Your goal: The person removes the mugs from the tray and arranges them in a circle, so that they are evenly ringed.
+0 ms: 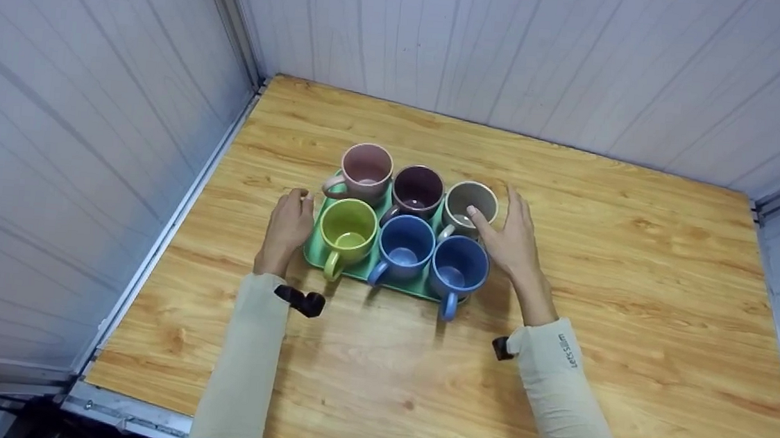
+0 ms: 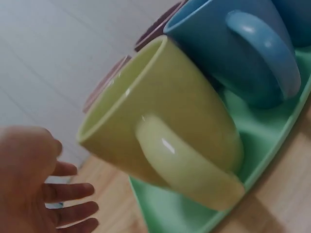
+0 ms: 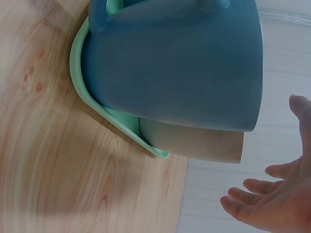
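A green tray (image 1: 359,270) carries several mugs in two rows. At the back stand a pink mug (image 1: 367,168), a dark purple mug (image 1: 418,188) and a grey mug (image 1: 462,200). In front are a yellow-green mug (image 1: 347,233), a blue mug (image 1: 404,251) and another blue mug (image 1: 459,270). My left hand (image 1: 288,226) is at the tray's left end beside the yellow-green mug; the left wrist view shows its fingers spread apart from that mug. My right hand (image 1: 515,239) is to the right of the grey mug, fingers extended, its thumb overlapping that mug in the head view.
The tray lies on a wood-patterned table (image 1: 634,301). White panel walls stand behind (image 1: 480,52) and at the left (image 1: 91,119), with another at the right edge. A metal rail (image 1: 128,411) runs along the table's front left edge.
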The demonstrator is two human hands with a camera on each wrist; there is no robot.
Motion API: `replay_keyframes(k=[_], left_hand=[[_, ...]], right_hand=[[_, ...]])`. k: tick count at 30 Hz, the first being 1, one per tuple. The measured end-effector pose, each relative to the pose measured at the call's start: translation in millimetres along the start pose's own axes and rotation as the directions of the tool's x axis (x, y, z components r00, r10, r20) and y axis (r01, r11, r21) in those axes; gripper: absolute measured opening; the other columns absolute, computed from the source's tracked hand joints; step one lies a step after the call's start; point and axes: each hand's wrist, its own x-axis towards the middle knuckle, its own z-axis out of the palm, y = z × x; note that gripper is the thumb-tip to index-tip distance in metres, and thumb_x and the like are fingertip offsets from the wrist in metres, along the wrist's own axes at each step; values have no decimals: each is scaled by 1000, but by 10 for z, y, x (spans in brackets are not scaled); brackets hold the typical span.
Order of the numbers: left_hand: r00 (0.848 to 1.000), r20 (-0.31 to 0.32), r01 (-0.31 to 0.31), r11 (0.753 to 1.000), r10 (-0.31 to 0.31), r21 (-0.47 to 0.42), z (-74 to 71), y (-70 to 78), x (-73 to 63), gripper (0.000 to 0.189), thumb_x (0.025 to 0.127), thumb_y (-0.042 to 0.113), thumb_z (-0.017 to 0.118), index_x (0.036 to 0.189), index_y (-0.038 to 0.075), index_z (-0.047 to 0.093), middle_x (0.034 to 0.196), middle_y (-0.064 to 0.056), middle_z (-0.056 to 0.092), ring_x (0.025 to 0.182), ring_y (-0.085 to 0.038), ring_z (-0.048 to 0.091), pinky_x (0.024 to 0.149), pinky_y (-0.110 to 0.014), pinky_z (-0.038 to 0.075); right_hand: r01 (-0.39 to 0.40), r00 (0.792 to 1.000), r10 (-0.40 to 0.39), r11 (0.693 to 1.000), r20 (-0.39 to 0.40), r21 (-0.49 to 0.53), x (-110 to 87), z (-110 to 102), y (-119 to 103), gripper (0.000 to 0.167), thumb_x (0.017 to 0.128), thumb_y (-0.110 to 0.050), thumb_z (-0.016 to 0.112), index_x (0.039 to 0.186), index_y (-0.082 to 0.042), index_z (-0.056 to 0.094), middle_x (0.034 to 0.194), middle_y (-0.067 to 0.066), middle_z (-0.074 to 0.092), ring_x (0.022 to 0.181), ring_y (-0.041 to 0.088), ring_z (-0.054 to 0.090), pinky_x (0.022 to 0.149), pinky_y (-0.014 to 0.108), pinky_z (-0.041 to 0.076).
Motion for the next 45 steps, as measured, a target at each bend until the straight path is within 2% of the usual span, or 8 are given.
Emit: replay_keyframes(k=[2, 5, 9, 18, 22, 29, 36, 45], left_hand=[[997, 58, 44, 999, -44, -4, 5, -58, -2, 47, 104, 24, 27, 136, -7, 40, 129, -28, 49, 122, -39, 46, 103, -48, 36], [981, 162, 110, 994, -108, -9, 32, -155, -8, 46, 104, 23, 28, 137, -7, 38, 132, -28, 48, 122, -38, 47, 102, -47, 39], [960, 242, 147, 989, -138, -21, 87, -240, -23, 44, 103, 20, 31, 138, -6, 37, 133, -27, 47, 122, -36, 48, 101, -46, 41], [971, 220, 84, 995, -92, 44, 140, -288, -53, 41, 90, 0, 39, 129, -10, 45, 118, -27, 55, 108, -35, 53, 95, -44, 43], [966, 230, 113, 993, -118, 34, 156, -314, -74, 47, 84, -5, 38, 130, -8, 46, 120, -25, 55, 111, -35, 52, 98, -45, 42], [949, 261, 192, 981, -176, -40, 183, -348, -100, 47, 86, -5, 36, 132, -2, 44, 133, -21, 49, 121, -33, 48, 104, -45, 39], [943, 284, 187, 982, -173, -22, 194, -339, -92, 48, 87, -4, 34, 134, -2, 40, 134, -21, 47, 123, -33, 46, 104, -45, 38], [943, 273, 216, 974, -190, -66, 206, -347, -95, 47, 84, -5, 37, 131, -1, 41, 127, -20, 50, 113, -31, 49, 100, -44, 41]], right_hand=[[-6, 1000, 6, 1000, 3, 6, 1, 4, 4, 91, 86, -55, 59, 152, -6, 19, 154, 19, 25, 143, 34, 23, 116, 47, 21], [-16, 1000, 16, 1000, 13, 13, 6, 21, 17, 92, 86, -54, 60, 152, -6, 18, 154, 19, 25, 143, 33, 23, 116, 46, 21], [-12, 1000, 12, 1000, 15, 20, 20, 51, 41, 93, 85, -51, 63, 151, -4, 19, 153, 21, 26, 142, 34, 25, 115, 47, 22], [-11, 998, 8, 999, 57, 49, 49, 97, 53, 92, 85, -48, 64, 151, -3, 18, 153, 22, 25, 142, 34, 25, 115, 47, 21], [7, 998, -13, 997, 67, 79, 66, 125, 52, 91, 85, -44, 67, 151, -4, 18, 151, 22, 28, 140, 33, 27, 114, 48, 23], [33, 996, -42, 994, 79, 107, 115, 163, 73, 92, 84, -37, 70, 151, -4, 17, 149, 22, 31, 138, 34, 29, 113, 49, 24], [59, 995, -69, 990, 74, 129, 162, 180, 80, 87, 80, -33, 75, 144, 3, 29, 139, 24, 41, 130, 36, 37, 109, 49, 29], [39, 993, -51, 993, 108, 112, 210, 182, 58, 90, 78, -33, 77, 143, 5, 28, 138, 25, 40, 129, 36, 37, 109, 49, 29]])
